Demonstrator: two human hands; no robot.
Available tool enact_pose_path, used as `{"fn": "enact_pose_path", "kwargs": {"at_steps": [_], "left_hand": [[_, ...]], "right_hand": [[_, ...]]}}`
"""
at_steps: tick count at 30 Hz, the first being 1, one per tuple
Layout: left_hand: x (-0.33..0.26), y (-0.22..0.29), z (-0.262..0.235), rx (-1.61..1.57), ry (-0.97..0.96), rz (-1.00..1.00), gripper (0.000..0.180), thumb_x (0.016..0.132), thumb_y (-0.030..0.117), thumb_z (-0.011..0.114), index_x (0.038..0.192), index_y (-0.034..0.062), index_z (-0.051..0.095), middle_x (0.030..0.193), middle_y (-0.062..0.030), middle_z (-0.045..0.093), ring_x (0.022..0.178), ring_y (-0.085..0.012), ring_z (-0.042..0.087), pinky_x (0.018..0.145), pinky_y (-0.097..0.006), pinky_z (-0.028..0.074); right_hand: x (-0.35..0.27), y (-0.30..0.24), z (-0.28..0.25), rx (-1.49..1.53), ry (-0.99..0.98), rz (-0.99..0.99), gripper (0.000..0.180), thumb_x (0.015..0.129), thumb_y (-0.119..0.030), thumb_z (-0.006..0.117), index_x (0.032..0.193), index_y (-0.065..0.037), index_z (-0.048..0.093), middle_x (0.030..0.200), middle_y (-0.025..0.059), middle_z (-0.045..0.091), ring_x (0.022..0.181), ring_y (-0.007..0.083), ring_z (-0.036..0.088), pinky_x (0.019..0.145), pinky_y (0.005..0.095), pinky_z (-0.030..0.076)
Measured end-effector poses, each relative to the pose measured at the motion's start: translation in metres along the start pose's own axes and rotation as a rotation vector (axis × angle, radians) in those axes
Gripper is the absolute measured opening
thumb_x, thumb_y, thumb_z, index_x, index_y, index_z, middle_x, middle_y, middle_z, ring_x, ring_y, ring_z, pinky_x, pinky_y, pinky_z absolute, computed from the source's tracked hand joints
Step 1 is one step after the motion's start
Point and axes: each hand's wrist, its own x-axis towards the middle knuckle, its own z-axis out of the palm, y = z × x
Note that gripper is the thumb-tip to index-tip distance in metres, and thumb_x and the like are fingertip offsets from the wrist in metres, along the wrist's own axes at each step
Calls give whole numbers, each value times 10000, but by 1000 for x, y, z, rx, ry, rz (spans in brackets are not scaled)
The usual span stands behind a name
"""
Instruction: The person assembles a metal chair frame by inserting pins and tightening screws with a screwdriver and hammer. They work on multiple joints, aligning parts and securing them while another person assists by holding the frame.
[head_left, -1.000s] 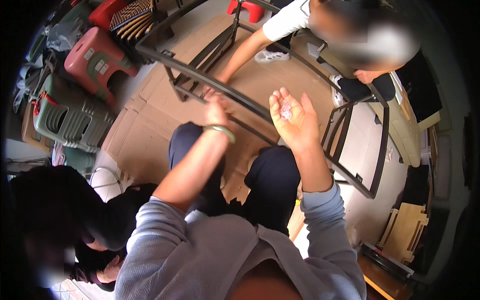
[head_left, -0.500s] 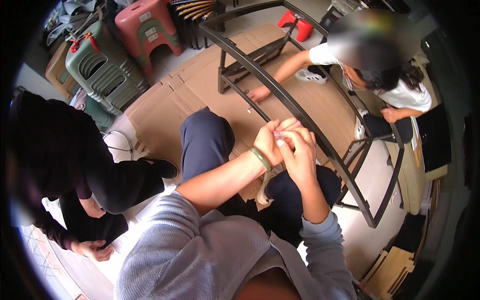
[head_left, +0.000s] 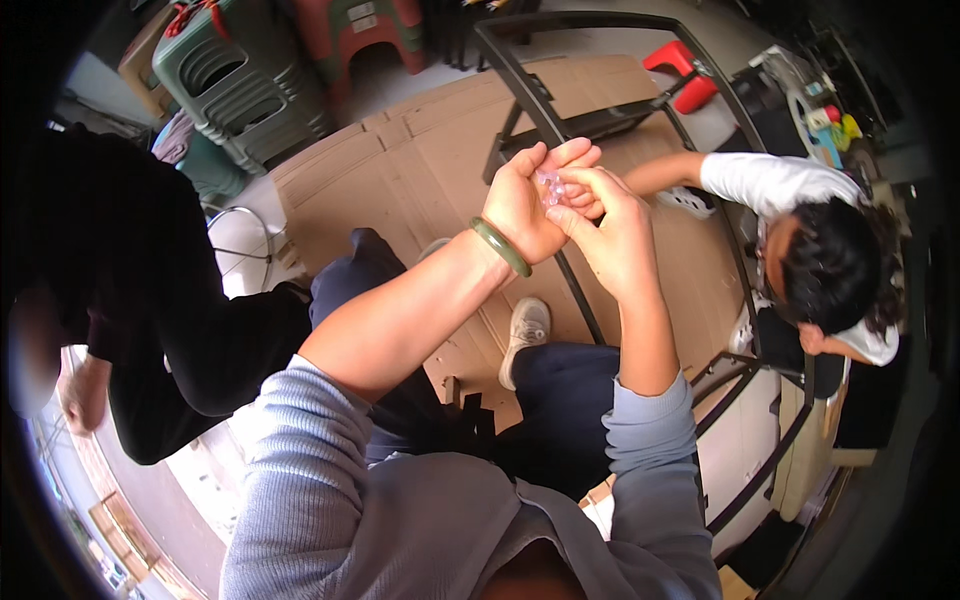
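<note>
My left hand [head_left: 524, 208], with a green bangle [head_left: 500, 246] at its wrist, is turned palm up and cupped. Several small clear, pinkish plastic pieces [head_left: 549, 184] lie in that palm; their exact kind is too small to tell. Over them my right hand [head_left: 622, 232] bends its fingers, thumb and fingertips drawn together at the pieces. Whether a piece is between those fingertips is hidden. Both hands are above a black metal frame [head_left: 518, 82], which stands on flattened cardboard [head_left: 400, 180] and is partly covered by them.
At the right, a person in a white top [head_left: 775, 185] crouches by the frame, one arm reaching into it. Someone in black [head_left: 150, 290] sits at the left. Stacked green stools [head_left: 235, 90], red stools [head_left: 345, 35] and a small red stool [head_left: 690, 85] stand at the back.
My hands have risen in the view and the left palm has opened, showing the clear pieces. The view has shifted, and the person in white now appears lower and farther right.
</note>
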Motion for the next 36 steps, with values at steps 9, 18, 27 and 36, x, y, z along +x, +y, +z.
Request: {"fn": "enact_pose_path", "kwargs": {"at_steps": [9, 18, 27, 36], "left_hand": [[-1, 20, 20, 11, 76, 240, 435, 978, 281, 303, 1164, -18, 559, 1190, -166, 596, 1103, -309, 548, 1003, -406, 402], [-13, 19, 15, -109, 67, 190, 357, 980, 267, 354, 1056, 4, 583, 1066, -132, 631, 995, -276, 584, 955, -391, 439], [-12, 2, 13, 116, 233, 327, 349, 996, 284, 340, 1038, 30, 575, 1038, -107, 632, 951, -232, 594, 860, -364, 468], [-4, 7, -2, -20, 170, 261, 318, 1003, 270, 323, 1022, 50, 552, 1022, -84, 632, 944, -231, 606, 856, -398, 477]], "right_hand": [[28, 3, 22, -96, 87, -284, 156, 790, 7, 658, 943, -2, 629, 859, 114, 608, 785, 240, 616, 680, 313, 499], [20, 1, 33, -237, 135, -355, 113, 840, 6, 608, 952, -7, 612, 887, 103, 625, 792, 207, 613, 690, 306, 496], [13, -2, 30, -92, 58, -187, 183, 815, -15, 658, 990, 11, 612, 867, 111, 624, 766, 189, 627, 644, 287, 516], [15, 4, 30, -61, 122, -138, 125, 802, -8, 658, 910, 5, 598, 854, 107, 631, 698, 156, 616, 590, 258, 494]]}}
